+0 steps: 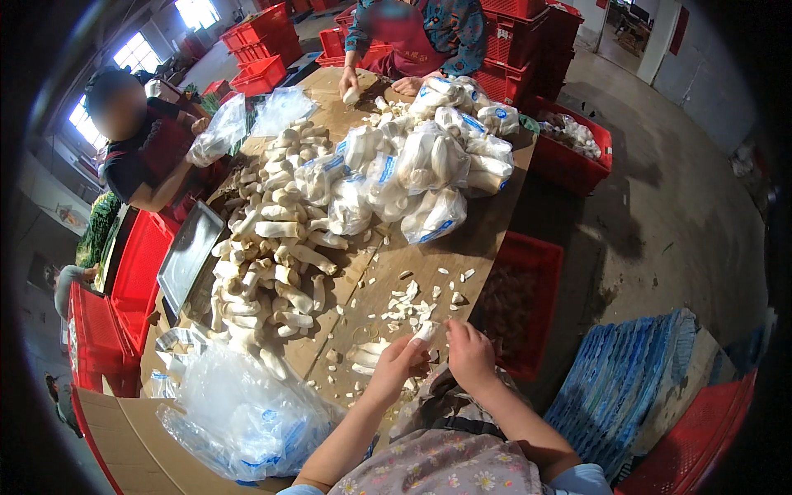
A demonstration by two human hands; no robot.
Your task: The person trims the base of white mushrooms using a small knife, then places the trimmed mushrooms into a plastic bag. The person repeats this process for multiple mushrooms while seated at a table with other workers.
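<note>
My left hand (400, 365) is closed around a pale king oyster mushroom (426, 331) over the near edge of the table. Close beside its tip, my right hand (473, 355) has its fingers pinched together; whatever they hold is too small to tell. Several peeled mushrooms (366, 355) lie next to my left hand. White trimmings (404, 304) are scattered just beyond both hands. A large heap of loose king oyster mushrooms (280, 247) covers the table's left side.
Clear bags filled with mushrooms (429, 157) are piled at the far right, and plastic bags (239, 404) lie near left. Two people work across the table, one holding a bag (221, 132), one a mushroom (352, 95). Red crates (532, 305) stand beside the table; a metal tray (188, 256) leans left.
</note>
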